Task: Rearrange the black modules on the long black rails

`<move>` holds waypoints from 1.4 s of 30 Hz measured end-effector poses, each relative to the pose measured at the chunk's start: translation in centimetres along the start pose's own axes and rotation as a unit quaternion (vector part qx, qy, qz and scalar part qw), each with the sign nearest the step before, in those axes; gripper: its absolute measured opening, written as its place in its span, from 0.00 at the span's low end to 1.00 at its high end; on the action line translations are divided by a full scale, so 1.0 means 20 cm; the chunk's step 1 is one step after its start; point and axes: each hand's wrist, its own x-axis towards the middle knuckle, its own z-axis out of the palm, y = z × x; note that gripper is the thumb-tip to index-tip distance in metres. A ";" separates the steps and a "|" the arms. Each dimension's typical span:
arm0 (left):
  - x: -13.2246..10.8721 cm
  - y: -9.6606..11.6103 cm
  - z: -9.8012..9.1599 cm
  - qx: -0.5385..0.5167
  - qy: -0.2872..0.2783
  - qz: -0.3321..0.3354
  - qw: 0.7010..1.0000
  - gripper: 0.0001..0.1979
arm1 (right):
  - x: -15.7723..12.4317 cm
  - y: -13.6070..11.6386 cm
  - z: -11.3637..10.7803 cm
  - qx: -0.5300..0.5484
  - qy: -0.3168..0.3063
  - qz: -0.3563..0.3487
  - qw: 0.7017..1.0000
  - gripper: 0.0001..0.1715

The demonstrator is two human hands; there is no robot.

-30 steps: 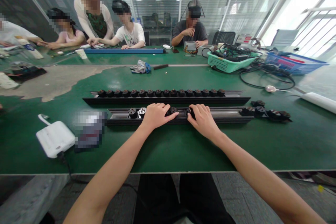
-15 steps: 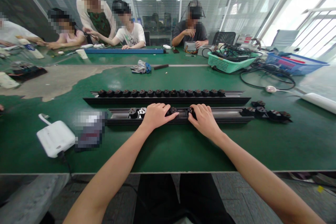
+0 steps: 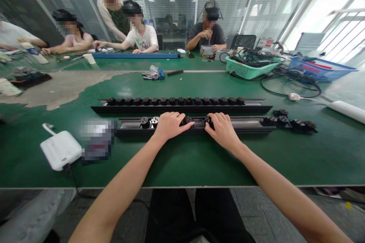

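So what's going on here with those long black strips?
A person at the green table has both hands on the nearer black rail. The left hand and right hand each rest on socket modules seated in it. The farther rail holds a long row of them, and a few loose modules lie at the right end.

1. Both bare forearms stretched from the near edge toward the far middle, converging as they went.
2. The left hand (image 3: 170,124) lay palm down, knuckles up, fingers loosely curled, the forefinger (image 3: 188,124) pointing right.
3. The right hand (image 3: 222,131) lay palm down just right of it, wrist angled inward, fingers bent and pointing left and far.
4. The hands sat near each other, apart; whether either clasped anything could not be told.
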 end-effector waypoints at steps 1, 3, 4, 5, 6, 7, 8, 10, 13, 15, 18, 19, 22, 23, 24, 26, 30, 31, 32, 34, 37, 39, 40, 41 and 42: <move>0.00 0.00 0.00 0.000 -0.001 0.000 1.000 0.29 | 0.00 0.00 0.00 0.000 0.000 0.000 1.000 0.15; 0.00 0.00 0.00 -0.001 -0.001 0.000 1.000 0.29 | 0.00 0.00 0.00 0.002 -0.001 0.000 1.000 0.15; 0.00 0.00 0.00 -0.003 -0.001 0.000 1.000 0.29 | 0.00 0.00 0.00 0.002 -0.002 0.000 1.000 0.15; 0.00 0.00 0.00 -0.005 -0.001 0.000 1.000 0.29 | 0.00 0.00 0.00 0.003 -0.001 0.000 1.000 0.15; 0.00 0.00 0.00 -0.008 -0.001 0.000 1.000 0.29 | 0.00 0.00 0.00 0.003 -0.001 0.000 1.000 0.15; 0.00 0.00 0.00 -0.010 0.000 -0.001 1.000 0.29 | 0.00 0.00 0.00 0.004 0.000 0.001 1.000 0.15; 0.00 0.00 0.00 -0.012 0.000 -0.002 1.000 0.28 | 0.00 0.00 -0.01 0.004 0.001 0.001 1.000 0.15; 0.00 0.00 0.00 -0.012 0.001 -0.002 1.000 0.28 | 0.00 0.00 -0.01 0.005 0.002 0.002 1.000 0.15; 0.00 0.00 -0.01 -0.009 -0.001 -0.001 1.000 0.28 | 0.00 0.00 -0.01 0.011 0.001 0.005 1.000 0.15; 0.00 0.00 -0.01 -0.009 -0.003 -0.001 1.000 0.28 | 0.00 0.00 0.00 0.014 0.000 0.008 1.000 0.16; 0.00 0.00 -0.01 -0.009 -0.005 -0.002 1.000 0.28 | 0.00 0.01 0.00 0.013 0.001 0.008 1.000 0.17; 0.00 0.00 -0.01 -0.009 -0.005 -0.002 1.000 0.28 | 0.00 0.01 0.01 0.012 0.003 0.006 1.000 0.18; 0.00 0.00 0.00 -0.007 -0.003 -0.003 1.000 0.28 | 0.00 0.02 0.02 0.015 0.007 0.000 1.000 0.19; 0.00 0.00 0.00 -0.005 -0.002 -0.002 1.000 0.28 | 0.00 0.02 0.02 0.017 0.007 0.001 1.000 0.19; 0.00 0.00 0.00 -0.004 -0.001 -0.002 1.000 0.28 | 0.00 0.02 0.02 0.019 0.006 0.002 1.000 0.18; 0.00 0.00 0.00 -0.002 0.000 -0.002 1.000 0.28 | -0.01 0.02 0.02 0.022 0.003 0.004 1.000 0.17; 0.00 0.00 0.00 -0.004 0.001 0.000 1.000 0.29 | 0.00 0.02 0.01 0.024 0.001 0.006 1.000 0.16; 0.00 0.00 0.00 -0.005 0.001 0.000 1.000 0.29 | 0.00 0.01 0.01 0.024 0.002 0.007 1.000 0.16; 0.00 0.00 0.00 -0.007 0.001 -0.001 1.000 0.29 | 0.00 0.01 0.01 0.024 0.002 0.008 1.000 0.16; 0.00 0.00 0.00 -0.010 0.003 -0.002 1.000 0.28 | 0.00 0.01 0.00 0.023 0.004 0.010 1.000 0.16; 0.00 0.00 0.00 -0.011 0.005 -0.002 1.000 0.28 | 0.00 0.01 0.00 0.024 0.003 0.012 1.000 0.16; 0.00 0.00 0.00 -0.010 0.003 -0.001 1.000 0.28 | 0.00 0.02 0.00 0.024 0.000 0.013 1.000 0.16; 0.00 0.00 -0.01 -0.010 0.002 -0.001 1.000 0.28 | 0.00 0.02 0.00 0.023 -0.002 0.013 1.000 0.16; 0.00 0.00 -0.01 -0.009 0.001 -0.001 1.000 0.29 | 0.00 0.02 0.00 0.022 -0.004 0.013 1.000 0.16; 0.00 0.00 -0.01 -0.009 0.001 0.000 1.000 0.29 | 0.00 0.02 0.00 0.022 -0.005 0.013 1.000 0.16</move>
